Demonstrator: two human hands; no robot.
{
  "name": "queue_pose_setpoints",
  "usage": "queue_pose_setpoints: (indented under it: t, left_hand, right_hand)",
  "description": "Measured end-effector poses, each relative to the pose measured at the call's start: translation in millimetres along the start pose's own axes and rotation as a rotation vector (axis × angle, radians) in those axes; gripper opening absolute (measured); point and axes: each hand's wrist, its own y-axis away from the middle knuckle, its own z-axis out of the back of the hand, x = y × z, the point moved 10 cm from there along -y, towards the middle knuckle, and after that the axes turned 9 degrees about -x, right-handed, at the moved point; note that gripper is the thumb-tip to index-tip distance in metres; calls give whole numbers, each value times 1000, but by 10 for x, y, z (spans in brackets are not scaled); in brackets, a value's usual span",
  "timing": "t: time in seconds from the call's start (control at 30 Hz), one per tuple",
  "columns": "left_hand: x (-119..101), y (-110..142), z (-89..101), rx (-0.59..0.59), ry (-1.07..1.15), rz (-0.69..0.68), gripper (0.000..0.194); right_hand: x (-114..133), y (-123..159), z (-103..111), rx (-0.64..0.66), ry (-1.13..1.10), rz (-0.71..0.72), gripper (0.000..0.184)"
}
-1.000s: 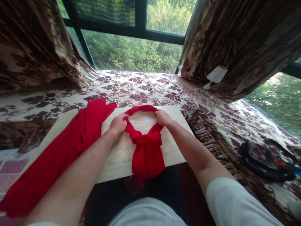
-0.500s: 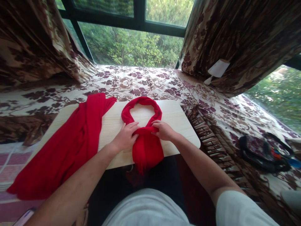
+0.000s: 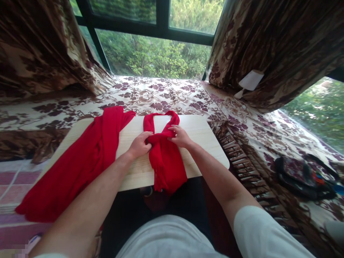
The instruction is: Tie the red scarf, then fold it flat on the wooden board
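Note:
A red scarf point(image 3: 169, 161) lies on a pale wooden board point(image 3: 206, 143), its far part bent into a small loop and its fringed ends hanging over the near edge. At the crossing below the loop, my left hand point(image 3: 141, 144) pinches the scarf's left side. My right hand point(image 3: 180, 137) grips the right side of the same crossing, fingers curled on the cloth. The fingertips are partly hidden in the folds. To the left, a second red cloth point(image 3: 88, 154), long and folded, stretches off the board toward the lower left; neither hand touches it.
Behind the board lies a floral-patterned cover point(image 3: 161, 93) below a window. A small white lamp point(image 3: 250, 80) stands at the right beside a curtain point(image 3: 271, 46). A dark bag point(image 3: 298, 177) sits on the cover at far right.
Both hands have moved slightly away from me with the scarf's crossing. The loop has become smaller and narrower, and the hanging ends have shifted up the board.

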Motion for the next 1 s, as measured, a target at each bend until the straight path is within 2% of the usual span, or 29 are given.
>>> queue_pose_setpoints:
  t: [0.07,0.23,0.37,0.43,0.5,0.57,0.6,0.63,0.67,0.73,0.83,0.9,0.93,1.0]
  left_hand:
    - [-18,44,39,4,-7,36,41]
    - [-21,97,77,58,76,121,30]
    - [-46,70,92,38,64,97,24]
    - [-129,54,159,-48,15,50,32]
    - [-227,116,331,-217,-41,67,40]
    - [-316,339,567,-411,-87,196,37]
    - [-360,510,653,-464,-92,289,30]
    - [-421,691,675,-450,-68,369,21]
    - [-495,873,628,-370,-21,431,15]
    - [-624,1279,407,-107,71,559,22]
    - [-775,1887,-19,269,262,726,19]
    - [-831,2119,-220,379,348,781,19]
    - [-854,2173,-299,397,392,793,23]
    - [-914,2187,-424,392,485,788,29]
  right_hand:
    - [-58,103,32,-12,-75,-70,49]
    - [-156,317,-23,70,-127,-195,28]
    - [-86,347,-5,85,-145,-192,30]
    - [53,341,112,28,-154,-132,35]
    - [217,380,303,-54,-136,-65,31]
    - [388,489,494,-92,-83,2,23]
    - [480,567,555,-68,-50,42,22]
    - [574,662,569,3,-30,81,24]
    - [663,773,553,102,-31,110,24]
    - [811,992,524,258,-14,128,20]
    - [1002,1210,450,350,79,96,8]
    - [1137,1284,320,375,130,63,14]
    - [1198,1306,234,384,155,46,23]
    - [1298,1331,39,406,233,37,56]
